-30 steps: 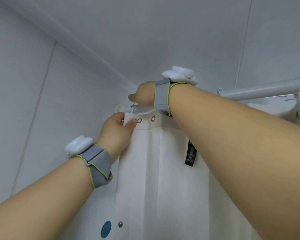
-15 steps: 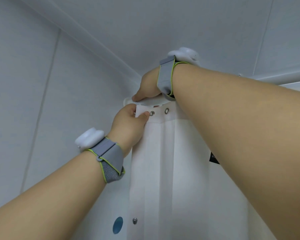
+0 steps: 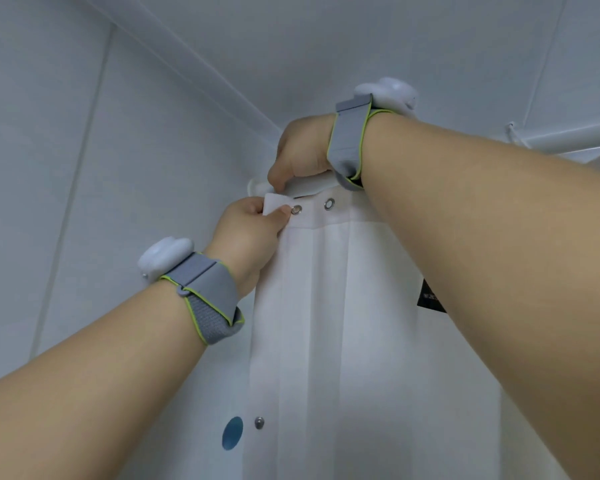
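Observation:
A white shower curtain (image 3: 326,306) hangs in folds below a white rod (image 3: 568,136) in the corner under the ceiling. Its top hem carries two metal eyelets (image 3: 296,209). My left hand (image 3: 253,230) pinches the curtain's top corner, thumb just left of the first eyelet. My right hand (image 3: 298,150) is above it at the rod's left end, fingers curled down onto something small at the rod; what it holds is hidden by the hand. Both wrists wear grey bands with white devices.
Pale wall panels (image 3: 84,168) stand on the left and the ceiling is close above. A black label (image 3: 430,299) hangs on the curtain behind my right forearm. Low on the wall sit a blue round sticker (image 3: 232,433) and a metal stud (image 3: 259,423).
The view has shifted, so hands and curtain sit further right and lower in frame. My right hand has come down closer to the curtain's top edge. The left hand's pinch is unchanged.

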`<state>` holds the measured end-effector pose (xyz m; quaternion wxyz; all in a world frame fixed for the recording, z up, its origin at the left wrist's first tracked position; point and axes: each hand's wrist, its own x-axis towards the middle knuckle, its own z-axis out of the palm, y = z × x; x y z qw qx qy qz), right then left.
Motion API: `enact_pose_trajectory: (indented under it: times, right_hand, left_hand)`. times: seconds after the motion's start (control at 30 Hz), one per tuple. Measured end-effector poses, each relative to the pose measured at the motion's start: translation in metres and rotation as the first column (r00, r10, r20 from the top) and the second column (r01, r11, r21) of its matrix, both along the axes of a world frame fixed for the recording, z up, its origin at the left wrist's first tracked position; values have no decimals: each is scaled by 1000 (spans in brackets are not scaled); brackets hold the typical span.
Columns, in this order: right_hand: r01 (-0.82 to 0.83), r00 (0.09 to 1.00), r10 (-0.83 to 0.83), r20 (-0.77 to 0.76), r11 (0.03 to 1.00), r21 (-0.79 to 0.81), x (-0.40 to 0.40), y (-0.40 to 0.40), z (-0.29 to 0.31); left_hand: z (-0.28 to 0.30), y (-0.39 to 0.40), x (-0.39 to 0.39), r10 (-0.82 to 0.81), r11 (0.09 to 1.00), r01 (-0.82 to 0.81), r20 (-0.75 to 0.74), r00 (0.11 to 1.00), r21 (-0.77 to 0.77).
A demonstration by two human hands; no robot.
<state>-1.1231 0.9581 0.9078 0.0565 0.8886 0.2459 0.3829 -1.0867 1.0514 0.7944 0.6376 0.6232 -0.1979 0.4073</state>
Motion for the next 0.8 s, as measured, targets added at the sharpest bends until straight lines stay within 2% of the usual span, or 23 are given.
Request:
enact_pose_trajectory:
  times: [0.2, 0.4, 0.5, 0.67, 0.8]
  right_hand:
    - [5, 1000, -4, -15, 998, 68, 0, -2, 3]
    - [-67, 996, 73, -49, 991, 116, 3, -9, 4]
    - [-96, 992, 107, -73, 984, 149, 5, -10, 3]
    - [-102, 992, 111, -53, 983, 155, 6, -12, 3]
    - [-102, 992, 114, -58, 979, 179, 6, -13, 4]
  left_hand:
    - [-1, -1, -3, -145, 986, 142, -25, 989, -86]
    - [0, -2, 2, -17, 994, 19, 21, 1000, -107]
    - [0, -7, 0, -4, 994, 5, 11, 1000, -105]
    - [4, -11, 1, -167, 970, 151, -69, 984, -192]
    - [5, -10, 4, -179, 967, 157, -92, 980, -201]
